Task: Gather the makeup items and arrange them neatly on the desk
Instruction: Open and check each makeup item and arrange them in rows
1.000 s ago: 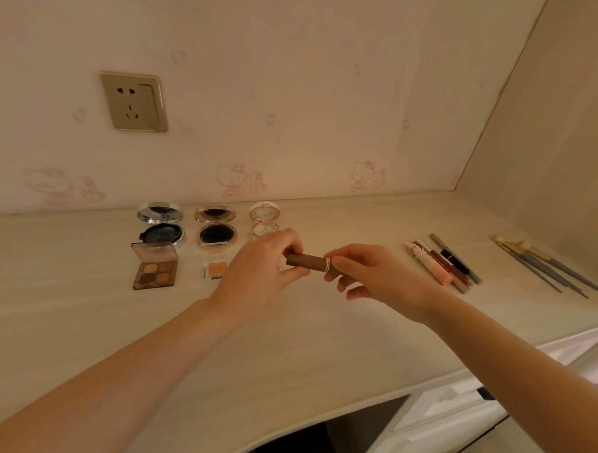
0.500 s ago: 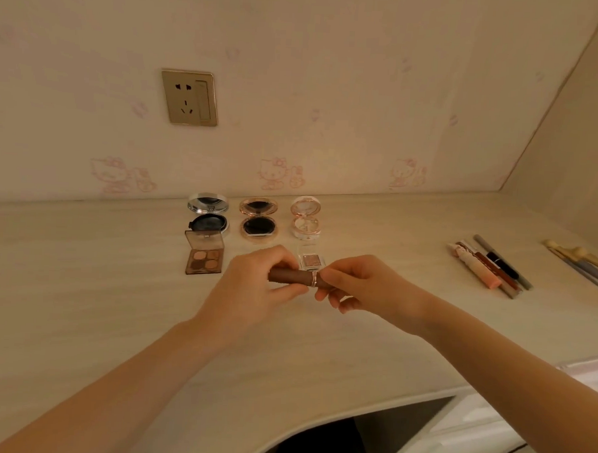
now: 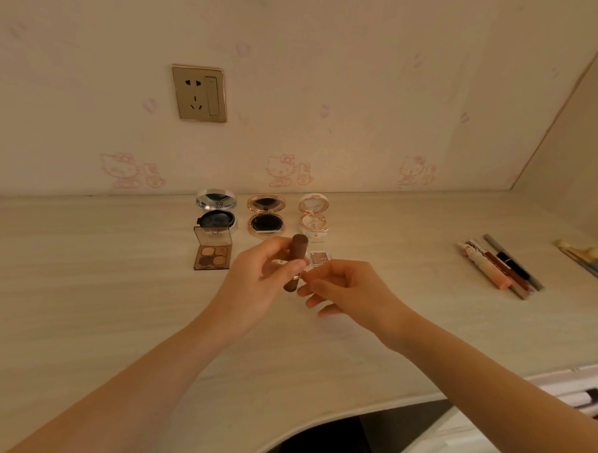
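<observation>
A brown lipstick tube (image 3: 297, 252) with a gold ring stands almost upright above the desk (image 3: 82, 302). My left hand (image 3: 257, 286) grips its middle. My right hand (image 3: 342, 290) pinches its lower end with thumb and forefinger, the other fingers spread. Behind them three open round compacts stand in a row: silver (image 3: 216, 210), rose-gold (image 3: 266, 214) and white-pink (image 3: 313, 216). An open eyeshadow palette (image 3: 212, 253) lies in front of the silver one. A small square pan (image 3: 319, 258) lies just behind my right hand.
Several lip and eye pencils (image 3: 498, 266) lie side by side at the right, with makeup brushes (image 3: 587, 259) further right at the frame edge. A wall socket (image 3: 199, 93) sits above the desk. White drawers (image 3: 574, 396) are below the desk's right front edge.
The lipstick has turned from lying crosswise between my hands to nearly upright in my left hand. My right hand has slid down to its lower end. The view has shifted left.
</observation>
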Demonstrator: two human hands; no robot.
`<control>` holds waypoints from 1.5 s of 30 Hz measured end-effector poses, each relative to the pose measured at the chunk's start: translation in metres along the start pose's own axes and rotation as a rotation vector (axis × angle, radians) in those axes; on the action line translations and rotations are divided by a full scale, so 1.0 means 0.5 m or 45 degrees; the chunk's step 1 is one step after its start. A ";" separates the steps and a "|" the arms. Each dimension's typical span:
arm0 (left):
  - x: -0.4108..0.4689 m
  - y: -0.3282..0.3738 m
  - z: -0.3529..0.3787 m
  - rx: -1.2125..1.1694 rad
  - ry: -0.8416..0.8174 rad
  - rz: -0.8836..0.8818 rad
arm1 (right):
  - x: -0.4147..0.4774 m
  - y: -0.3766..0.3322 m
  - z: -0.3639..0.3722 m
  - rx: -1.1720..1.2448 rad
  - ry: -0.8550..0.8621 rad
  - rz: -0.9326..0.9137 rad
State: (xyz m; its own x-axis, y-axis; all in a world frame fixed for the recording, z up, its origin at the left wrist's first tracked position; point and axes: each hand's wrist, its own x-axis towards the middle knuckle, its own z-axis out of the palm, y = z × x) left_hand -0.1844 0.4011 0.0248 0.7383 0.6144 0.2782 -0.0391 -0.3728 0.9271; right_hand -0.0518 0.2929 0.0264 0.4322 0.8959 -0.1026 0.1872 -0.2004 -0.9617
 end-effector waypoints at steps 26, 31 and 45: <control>-0.014 -0.020 -0.012 0.982 -0.327 0.193 | -0.005 0.003 -0.014 -1.007 -0.094 -0.495; -0.023 -0.010 -0.007 1.286 -0.367 0.232 | 0.000 0.011 -0.015 -1.332 -0.070 -0.696; -0.023 -0.019 -0.031 1.105 -0.439 0.228 | -0.001 0.028 -0.008 -1.613 0.105 -1.040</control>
State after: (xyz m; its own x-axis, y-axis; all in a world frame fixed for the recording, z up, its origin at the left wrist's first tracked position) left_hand -0.2031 0.4084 0.0166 0.9333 0.3109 0.1797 0.2408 -0.9132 0.3289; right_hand -0.0460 0.2882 0.0142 -0.1249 0.9115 0.3918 0.9902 0.0893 0.1078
